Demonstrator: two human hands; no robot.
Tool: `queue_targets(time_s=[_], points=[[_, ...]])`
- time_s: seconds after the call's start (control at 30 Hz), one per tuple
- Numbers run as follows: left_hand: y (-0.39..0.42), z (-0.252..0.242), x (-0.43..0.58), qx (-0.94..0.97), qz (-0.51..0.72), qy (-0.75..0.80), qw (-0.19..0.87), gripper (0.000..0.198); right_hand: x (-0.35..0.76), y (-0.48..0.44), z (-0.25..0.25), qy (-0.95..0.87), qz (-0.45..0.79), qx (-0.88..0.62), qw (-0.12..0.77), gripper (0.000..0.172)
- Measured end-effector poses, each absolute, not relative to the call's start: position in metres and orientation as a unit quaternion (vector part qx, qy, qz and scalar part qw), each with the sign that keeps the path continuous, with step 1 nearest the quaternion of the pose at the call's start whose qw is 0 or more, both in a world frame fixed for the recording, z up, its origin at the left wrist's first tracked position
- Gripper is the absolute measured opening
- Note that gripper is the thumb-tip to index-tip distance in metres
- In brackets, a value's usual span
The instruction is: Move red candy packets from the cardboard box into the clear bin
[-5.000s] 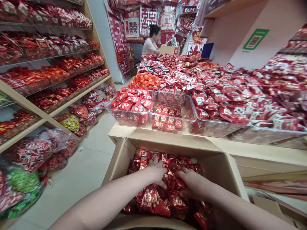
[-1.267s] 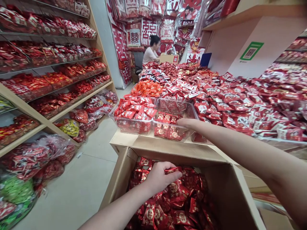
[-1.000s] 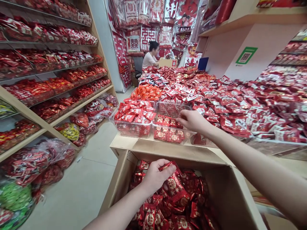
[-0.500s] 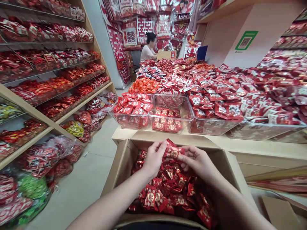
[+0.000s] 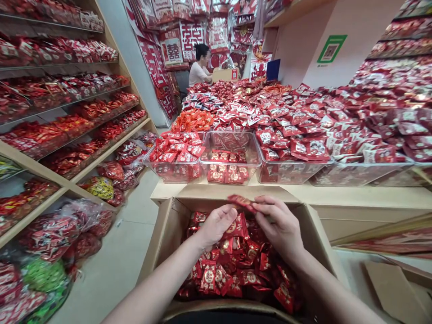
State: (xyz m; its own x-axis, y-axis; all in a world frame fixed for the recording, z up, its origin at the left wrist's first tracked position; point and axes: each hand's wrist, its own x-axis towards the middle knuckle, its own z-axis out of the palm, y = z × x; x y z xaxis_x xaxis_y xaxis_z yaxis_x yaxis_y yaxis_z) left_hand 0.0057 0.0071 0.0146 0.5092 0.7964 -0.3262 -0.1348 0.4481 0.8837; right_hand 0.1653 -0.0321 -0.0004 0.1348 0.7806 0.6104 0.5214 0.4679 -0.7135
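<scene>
Above an open cardboard box (image 5: pixel 162 238), my right hand (image 5: pixel 278 222) pinches a red wrapped candy (image 5: pixel 241 202) by its end, between thumb and fingers. That candy is tilted edge-on and slightly blurred. My left hand (image 5: pixel 218 225) is closed, its thumb pressed on another red wrapped candy (image 5: pixel 239 225) with gold print; its other fingers are partly hidden. Loose red wrapped candies (image 5: pixel 209 276) fill the box beneath both hands. Just beyond the box, a clear plastic bin (image 5: pixel 231 177) holds the same kind of candy in neat upright rows.
More clear bins (image 5: pixel 290 173) heaped with red packets line the counter edge (image 5: pixel 344 193). Shelves (image 5: pixel 114 101) of packets and bagged candies (image 5: pixel 67 229) stand left. A person (image 5: pixel 200 67) sits at the back. A cardboard piece (image 5: pixel 393 288) lies at lower right.
Both hands were on candies held together; now my right hand has drawn one slightly apart and turned it edge-on. The view has shifted a little to the right.
</scene>
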Motion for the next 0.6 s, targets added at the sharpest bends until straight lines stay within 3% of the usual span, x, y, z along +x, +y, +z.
queue_targets(time_s=[0.1, 0.2, 0.37, 0.6], points=[[0.002, 0.013, 0.005, 0.423, 0.272, 0.372, 0.780, 0.043, 0.163, -0.036, -0.002, -0.747, 0.073, -0.444, 0.488, 0.026], [0.002, 0.011, 0.003, 0.438, 0.249, 0.384, 0.774, 0.035, 0.161, -0.040, -0.003, -0.753, 0.115, -0.437, 0.479, 0.025], [0.007, 0.005, 0.002, 0.481, 0.272, 0.364, 0.749, 0.031, 0.157, -0.037, -0.003, -0.574, 0.329, -0.506, 0.553, 0.023], [0.009, 0.002, -0.003, 0.649, 0.223, 0.328, 0.650, 0.032, 0.153, -0.034, -0.004, -0.500, 0.520, -0.522, 0.455, 0.025]])
